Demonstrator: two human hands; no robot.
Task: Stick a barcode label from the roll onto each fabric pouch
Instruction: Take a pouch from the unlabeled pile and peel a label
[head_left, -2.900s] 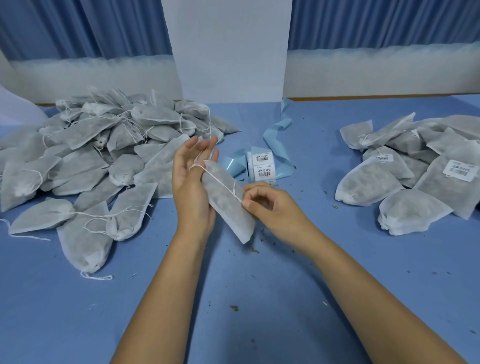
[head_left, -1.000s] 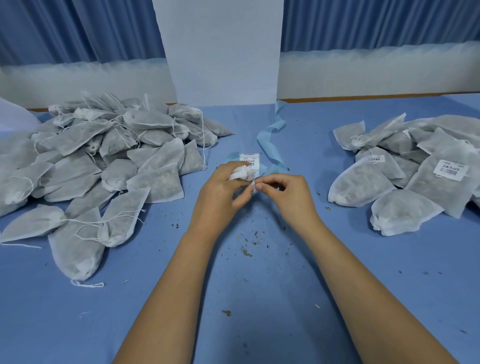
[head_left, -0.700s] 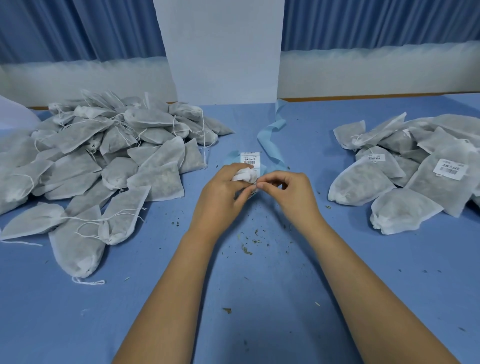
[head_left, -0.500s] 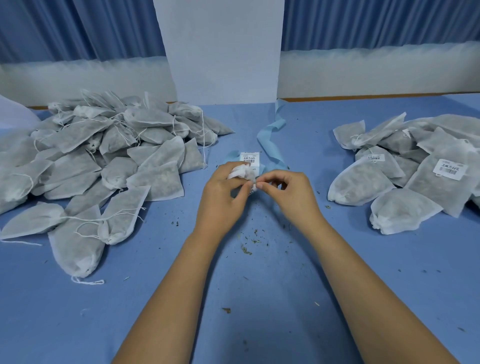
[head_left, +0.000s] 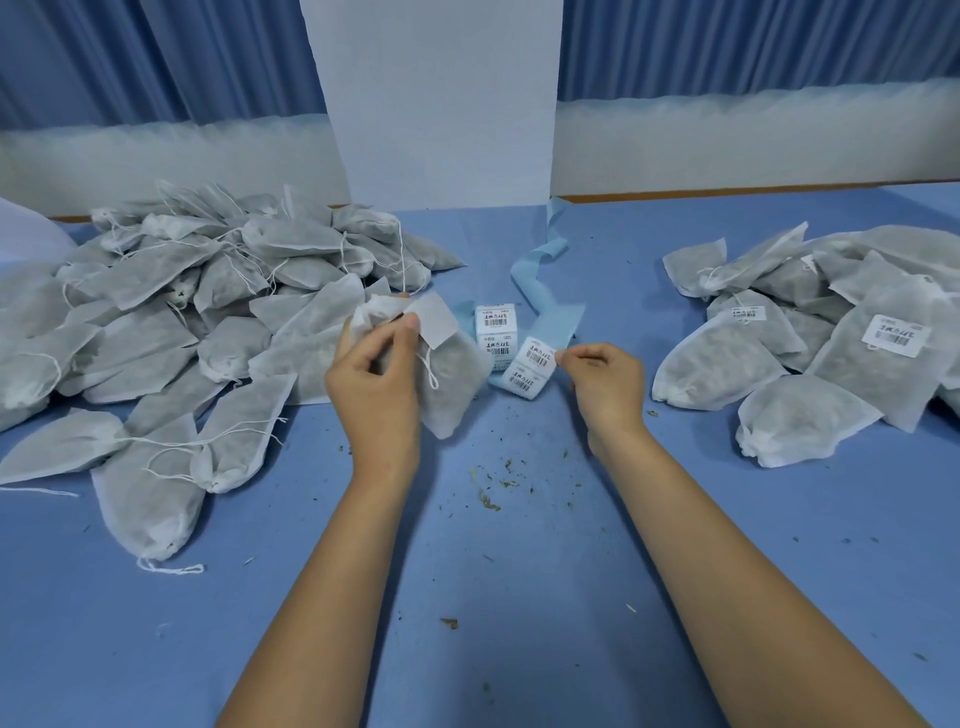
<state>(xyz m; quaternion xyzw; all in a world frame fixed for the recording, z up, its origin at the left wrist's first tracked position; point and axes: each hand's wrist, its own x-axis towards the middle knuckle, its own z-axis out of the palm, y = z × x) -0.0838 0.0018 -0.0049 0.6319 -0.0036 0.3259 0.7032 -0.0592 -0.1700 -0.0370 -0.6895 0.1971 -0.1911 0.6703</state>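
Left grip (head_left: 374, 376) curled round gathered neck of fabric pouch (head_left: 452, 387); pouch body hangs beside palm, just left of label roll (head_left: 496, 325). Right grip (head_left: 605, 387) pinches edge of barcode label (head_left: 535, 356) on strip leading off roll. Unlabelled pouch heap (head_left: 182, 312) on worktop (head_left: 467, 623) at left, labelled heap (head_left: 831, 332) at right. Blue liner (head_left: 545, 291) lies behind roll.

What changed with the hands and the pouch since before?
The left hand carried the pouch leftward, still gripping its gathered neck. The right hand let go of it, moved right and now pinches the label strip beside the roll. The left pile and right pile of pouches stayed put.
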